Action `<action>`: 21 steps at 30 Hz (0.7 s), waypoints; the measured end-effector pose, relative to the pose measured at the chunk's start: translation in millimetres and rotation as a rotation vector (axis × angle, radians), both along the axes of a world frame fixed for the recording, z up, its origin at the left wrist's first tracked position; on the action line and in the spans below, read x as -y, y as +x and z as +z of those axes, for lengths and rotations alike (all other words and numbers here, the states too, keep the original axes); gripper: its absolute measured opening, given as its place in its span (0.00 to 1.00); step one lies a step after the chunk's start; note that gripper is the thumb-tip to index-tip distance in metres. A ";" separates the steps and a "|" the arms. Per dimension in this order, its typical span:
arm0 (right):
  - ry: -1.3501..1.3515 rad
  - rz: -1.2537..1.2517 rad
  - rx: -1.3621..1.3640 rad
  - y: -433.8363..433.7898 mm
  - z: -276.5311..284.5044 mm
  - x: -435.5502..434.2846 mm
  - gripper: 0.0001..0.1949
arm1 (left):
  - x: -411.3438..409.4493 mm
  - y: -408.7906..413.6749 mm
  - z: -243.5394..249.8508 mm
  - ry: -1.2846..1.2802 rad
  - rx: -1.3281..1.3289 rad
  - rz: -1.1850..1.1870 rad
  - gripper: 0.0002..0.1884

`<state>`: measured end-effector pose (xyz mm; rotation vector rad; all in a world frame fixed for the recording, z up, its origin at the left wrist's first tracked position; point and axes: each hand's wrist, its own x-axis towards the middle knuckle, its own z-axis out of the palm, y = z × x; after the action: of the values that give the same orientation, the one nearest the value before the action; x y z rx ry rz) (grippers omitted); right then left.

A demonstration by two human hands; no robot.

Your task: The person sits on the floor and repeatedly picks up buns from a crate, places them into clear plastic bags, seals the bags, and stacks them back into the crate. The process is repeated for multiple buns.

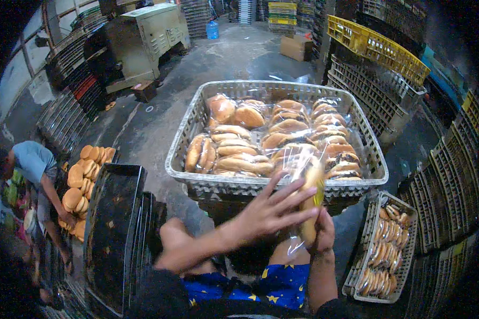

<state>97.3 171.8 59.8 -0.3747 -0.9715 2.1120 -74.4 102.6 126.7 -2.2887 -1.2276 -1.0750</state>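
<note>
In front of me, a filled bun in a clear plastic bag (pixel 310 223) stands tilted upward, just over the near rim of a plastic crate (pixel 277 182). My right hand (pixel 324 230) grips the bag from its right side, low down. Across its near face lie the spread fingers of my left hand (pixel 277 209), slightly blurred; whether they grip the bag or only press on it cannot be seen. Inside the crate, bagged filled buns (pixel 289 123) stand in rows, with dark filling showing in several.
At lower right is another crate (pixel 373 223) with bagged buns. Dark baking trays (pixel 111 231) stand at my left, beside unwrapped buns (pixel 78 183) that a bending person (pixel 36 159) touches. Stacked crates (pixel 367 91) line the right side. A cardboard box (pixel 293 48) sits farther back.
</note>
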 end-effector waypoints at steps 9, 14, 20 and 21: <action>1.240 -0.361 0.510 12.7 -12.2 69.1 0.11 | 121.5 56.6 -90.2 -0.672 1.244 -0.004 0.38; 0.435 0.007 0.320 23.4 -18.8 65.7 0.09 | 129.0 50.3 -124.3 -0.540 1.770 -0.354 0.38; -0.156 0.333 0.521 16.1 -43.6 74.3 0.10 | 139.2 35.0 -82.6 -0.916 1.705 -0.451 0.35; -0.162 0.387 0.591 18.5 -52.5 70.8 0.11 | 140.0 41.7 -85.2 -0.925 1.588 -0.366 0.35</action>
<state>115.7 101.0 7.2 -1.0024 -1.2834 2.4977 -32.7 -37.3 41.5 -1.8774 -2.0887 -3.3449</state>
